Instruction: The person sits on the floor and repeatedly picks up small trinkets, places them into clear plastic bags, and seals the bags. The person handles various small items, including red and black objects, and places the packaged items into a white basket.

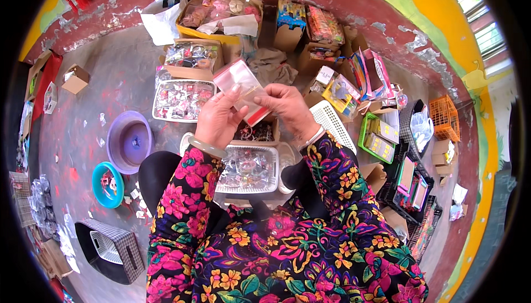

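Note:
A small clear plastic bag [241, 81] with a red strip at its lower end is held up in front of me, tilted. My left hand [217, 119] grips its left side, fingertips on the film. At the bag's right edge, my right hand [289, 109] pinches the plastic between thumb and fingers. Whether something small lies inside the bag I cannot tell. Below my hands stands a white basket [247, 190] of small wrapped pieces, with a cardboard box of dark small items [258, 132] behind it, partly hidden by my hands.
Another white basket of packets [183, 100] and a box of packaged goods [192, 59] stand ahead. Purple [115, 142] and teal [98, 188] basins sit on the left. To the right are a white perforated basket [333, 126], a green basket [367, 147] and a black crate [391, 190].

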Available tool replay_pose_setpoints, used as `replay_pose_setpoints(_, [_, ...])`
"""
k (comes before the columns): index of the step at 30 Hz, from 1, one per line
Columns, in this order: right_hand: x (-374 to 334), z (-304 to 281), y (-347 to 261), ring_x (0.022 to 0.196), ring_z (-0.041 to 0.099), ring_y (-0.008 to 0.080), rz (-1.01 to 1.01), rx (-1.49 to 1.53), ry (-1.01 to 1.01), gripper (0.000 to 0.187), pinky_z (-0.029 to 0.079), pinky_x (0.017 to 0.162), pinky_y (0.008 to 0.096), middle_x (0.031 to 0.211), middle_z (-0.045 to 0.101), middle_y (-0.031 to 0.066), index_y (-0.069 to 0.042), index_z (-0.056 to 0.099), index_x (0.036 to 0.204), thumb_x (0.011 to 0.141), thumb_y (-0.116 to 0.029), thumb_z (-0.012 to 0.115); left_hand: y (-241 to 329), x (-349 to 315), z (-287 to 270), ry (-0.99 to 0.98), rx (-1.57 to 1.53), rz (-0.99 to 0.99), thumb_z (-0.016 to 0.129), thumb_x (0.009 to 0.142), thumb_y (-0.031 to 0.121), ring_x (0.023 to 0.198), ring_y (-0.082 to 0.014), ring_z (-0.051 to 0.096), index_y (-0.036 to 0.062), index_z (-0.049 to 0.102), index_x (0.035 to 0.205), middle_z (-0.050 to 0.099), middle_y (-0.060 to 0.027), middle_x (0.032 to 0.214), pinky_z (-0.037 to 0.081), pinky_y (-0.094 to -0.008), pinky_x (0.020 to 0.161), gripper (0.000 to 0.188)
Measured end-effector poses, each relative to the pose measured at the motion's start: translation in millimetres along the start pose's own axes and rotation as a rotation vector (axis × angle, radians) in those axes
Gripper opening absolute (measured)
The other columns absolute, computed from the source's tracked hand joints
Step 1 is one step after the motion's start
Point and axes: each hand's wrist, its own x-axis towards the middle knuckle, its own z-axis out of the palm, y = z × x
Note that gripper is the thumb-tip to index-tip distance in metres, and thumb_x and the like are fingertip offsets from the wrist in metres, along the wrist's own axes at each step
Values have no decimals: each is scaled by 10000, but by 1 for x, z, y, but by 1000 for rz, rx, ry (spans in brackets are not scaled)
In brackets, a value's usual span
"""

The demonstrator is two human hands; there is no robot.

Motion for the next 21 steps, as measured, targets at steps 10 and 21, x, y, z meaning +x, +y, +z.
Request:
replay_pose_setpoints(10, [0, -21, -9, 734, 545, 63, -62, -467, -22, 221, 440, 700, 209, 841, 617, 5, -6, 636, 930, 814, -193, 657, -3, 4, -3, -58, 94, 104, 535, 892, 102, 920, -144, 593, 11, 531, 1093, 594, -66, 1034, 506, -291, 824, 221])
replay_pose_setpoints(21, [0, 9, -2, 682, 485, 33, -345, -274, 110, 209, 411, 589, 205, 731, 566, -31, -17, 619, 844, 767, -188, 713, -24, 7, -8, -97, 327, 96, 526, 877, 47, 881, -156, 623, -14, 601, 1023, 636, -83, 981, 514, -285, 789, 175])
